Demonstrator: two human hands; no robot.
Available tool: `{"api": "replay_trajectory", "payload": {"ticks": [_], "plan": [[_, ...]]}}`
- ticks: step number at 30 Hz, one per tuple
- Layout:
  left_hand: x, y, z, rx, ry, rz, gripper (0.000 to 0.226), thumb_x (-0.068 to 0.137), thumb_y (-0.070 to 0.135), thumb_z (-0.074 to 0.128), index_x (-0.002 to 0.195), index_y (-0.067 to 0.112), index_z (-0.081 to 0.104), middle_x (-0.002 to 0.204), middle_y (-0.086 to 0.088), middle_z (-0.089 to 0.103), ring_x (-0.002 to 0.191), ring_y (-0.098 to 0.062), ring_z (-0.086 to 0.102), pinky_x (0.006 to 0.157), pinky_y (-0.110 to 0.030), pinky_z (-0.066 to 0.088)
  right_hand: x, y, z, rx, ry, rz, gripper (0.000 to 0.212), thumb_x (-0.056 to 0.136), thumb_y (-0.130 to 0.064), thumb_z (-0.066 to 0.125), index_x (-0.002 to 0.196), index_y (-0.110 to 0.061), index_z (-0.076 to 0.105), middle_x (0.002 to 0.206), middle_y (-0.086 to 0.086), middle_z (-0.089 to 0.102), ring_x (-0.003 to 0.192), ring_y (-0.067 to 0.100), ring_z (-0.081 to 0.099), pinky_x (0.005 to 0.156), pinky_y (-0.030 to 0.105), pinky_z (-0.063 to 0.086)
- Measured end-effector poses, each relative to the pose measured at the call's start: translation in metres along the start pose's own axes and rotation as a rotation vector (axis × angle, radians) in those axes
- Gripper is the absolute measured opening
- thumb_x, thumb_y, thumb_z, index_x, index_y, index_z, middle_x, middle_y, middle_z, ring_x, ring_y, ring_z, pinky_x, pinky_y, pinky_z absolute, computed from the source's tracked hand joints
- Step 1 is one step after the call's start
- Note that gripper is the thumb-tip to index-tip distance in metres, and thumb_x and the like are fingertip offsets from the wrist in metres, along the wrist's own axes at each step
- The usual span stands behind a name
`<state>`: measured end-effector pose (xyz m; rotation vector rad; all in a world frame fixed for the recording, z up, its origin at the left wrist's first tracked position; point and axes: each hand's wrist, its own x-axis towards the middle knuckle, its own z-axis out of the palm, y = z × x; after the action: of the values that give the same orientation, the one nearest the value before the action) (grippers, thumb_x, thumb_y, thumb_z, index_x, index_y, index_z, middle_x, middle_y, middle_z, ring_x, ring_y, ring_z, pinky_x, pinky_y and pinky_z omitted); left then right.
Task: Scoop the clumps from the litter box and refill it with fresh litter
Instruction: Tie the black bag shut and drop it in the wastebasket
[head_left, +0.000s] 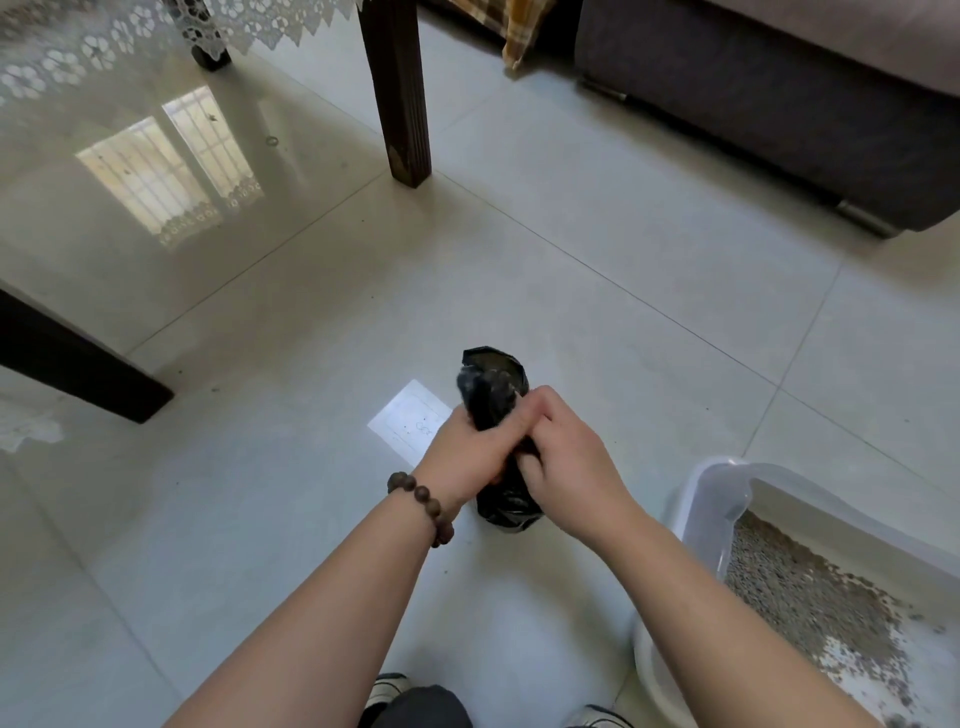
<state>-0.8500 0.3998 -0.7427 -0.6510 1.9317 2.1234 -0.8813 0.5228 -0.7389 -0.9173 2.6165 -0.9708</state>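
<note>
A small black plastic bag (493, 387) is held above the tiled floor in front of me. My left hand (470, 449), with a bead bracelet on its wrist, grips the bag's middle from the left. My right hand (563, 452) is closed on the same twisted part from the right. The bag's top flares open above my fingers and its full bottom bulges below them. The white litter box (714, 499) stands at the lower right, with a thin layer of grey-brown litter (795, 577) and bare patches on its bottom.
A glass-topped table with dark wooden legs (397, 98) and a lace cloth fills the left and top. A dark sofa (769, 104) stands at the upper right. A white paper sheet (408, 421) lies on the floor behind my left hand. My shoes show at the bottom edge.
</note>
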Motion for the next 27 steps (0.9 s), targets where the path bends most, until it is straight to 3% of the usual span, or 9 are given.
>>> {"api": "replay_trajectory", "payload": {"ticks": [2, 4, 6, 8, 10, 14, 18, 23, 27], "plan": [[0.002, 0.000, -0.004, -0.133, 0.077, -0.126, 0.049, 0.071, 0.061, 0.063, 0.071, 0.012, 0.058, 0.052, -0.004, 0.044, 0.047, -0.019, 0.043, 0.050, -0.030, 0.042, 0.000, 0.003, -0.006, 0.216, -0.046, 0.046, 0.042, 0.078, -0.015, 0.047, 0.116, -0.020, 0.063, 0.099, -0.002, 0.056, 0.094, 0.014, 0.054, 0.083, 0.021, 0.044], [0.003, -0.001, -0.012, -0.242, 0.024, -0.158, 0.051, 0.074, 0.060, 0.059, 0.060, 0.011, 0.055, 0.046, -0.002, 0.025, 0.039, -0.017, 0.025, 0.047, -0.028, 0.034, 0.003, 0.002, -0.018, 0.595, 0.009, 0.212, 0.037, 0.084, -0.011, 0.051, 0.117, -0.019, 0.065, 0.096, 0.002, 0.058, 0.095, 0.009, 0.058, 0.084, 0.014, 0.042], [0.001, 0.000, -0.017, -0.262, -0.116, -0.149, 0.053, 0.090, 0.053, 0.049, 0.077, 0.006, 0.070, 0.042, 0.001, 0.020, 0.037, -0.014, 0.019, 0.046, -0.027, 0.032, 0.007, 0.003, -0.026, 0.688, 0.118, 0.306, 0.029, 0.092, -0.006, 0.051, 0.113, -0.018, 0.066, 0.092, 0.001, 0.056, 0.085, 0.007, 0.057, 0.076, 0.017, 0.044], [-0.007, 0.006, -0.017, -0.174, -0.253, -0.130, 0.052, 0.097, 0.046, 0.038, 0.093, 0.007, 0.073, 0.037, 0.008, 0.031, 0.035, -0.011, 0.019, 0.047, -0.027, 0.032, 0.013, 0.002, -0.031, 0.636, 0.099, 0.381, 0.025, 0.094, -0.015, 0.053, 0.116, -0.021, 0.063, 0.094, -0.002, 0.054, 0.080, 0.008, 0.052, 0.067, 0.014, 0.045], [-0.012, 0.012, -0.014, -0.098, -0.339, -0.120, 0.049, 0.098, 0.043, 0.034, 0.087, 0.011, 0.070, 0.036, 0.009, 0.046, 0.034, -0.008, 0.021, 0.047, -0.028, 0.031, 0.023, -0.006, -0.033, 0.708, -0.065, 0.472, 0.024, 0.094, -0.024, 0.054, 0.116, -0.021, 0.061, 0.094, 0.001, 0.056, 0.070, 0.007, 0.052, 0.052, 0.011, 0.045], [-0.012, 0.012, -0.015, -0.105, -0.371, -0.181, 0.057, 0.099, 0.044, 0.031, 0.108, -0.003, 0.062, 0.036, 0.007, 0.049, 0.031, -0.008, 0.021, 0.044, -0.024, 0.035, 0.035, -0.003, -0.035, 0.802, -0.200, 0.469, 0.012, 0.090, -0.017, 0.061, 0.085, -0.008, 0.068, 0.065, 0.009, 0.057, 0.046, 0.018, 0.045, 0.046, 0.028, 0.035], [-0.003, -0.002, -0.025, -0.304, -0.369, -0.243, 0.058, 0.097, 0.045, 0.036, 0.090, -0.004, 0.066, 0.040, -0.006, 0.044, 0.031, -0.014, 0.021, 0.049, -0.030, 0.040, 0.030, 0.003, -0.036, 0.879, -0.057, 0.505, 0.010, 0.087, -0.005, 0.061, 0.080, -0.005, 0.067, 0.064, 0.005, 0.061, 0.050, 0.016, 0.049, 0.047, 0.022, 0.040], [0.000, -0.008, -0.029, -0.547, -0.403, -0.266, 0.039, 0.098, 0.031, 0.038, 0.122, 0.005, 0.056, 0.092, -0.020, 0.067, 0.046, -0.012, 0.044, 0.056, -0.028, 0.046, 0.008, 0.001, -0.049, 1.212, -0.013, 0.523, 0.010, 0.086, 0.006, 0.056, 0.085, 0.002, 0.065, 0.079, 0.015, 0.069, 0.071, 0.022, 0.069, 0.069, 0.023, 0.057], [-0.002, -0.006, -0.026, -0.557, -0.360, -0.243, 0.020, 0.086, 0.021, 0.057, 0.086, 0.007, 0.071, 0.076, -0.005, 0.065, 0.049, -0.010, 0.046, 0.051, -0.021, 0.040, -0.012, -0.004, -0.057, 1.085, -0.242, 0.406, 0.015, 0.085, 0.007, 0.057, 0.091, 0.001, 0.069, 0.101, 0.019, 0.071, 0.097, 0.028, 0.069, 0.084, 0.027, 0.055]]}}
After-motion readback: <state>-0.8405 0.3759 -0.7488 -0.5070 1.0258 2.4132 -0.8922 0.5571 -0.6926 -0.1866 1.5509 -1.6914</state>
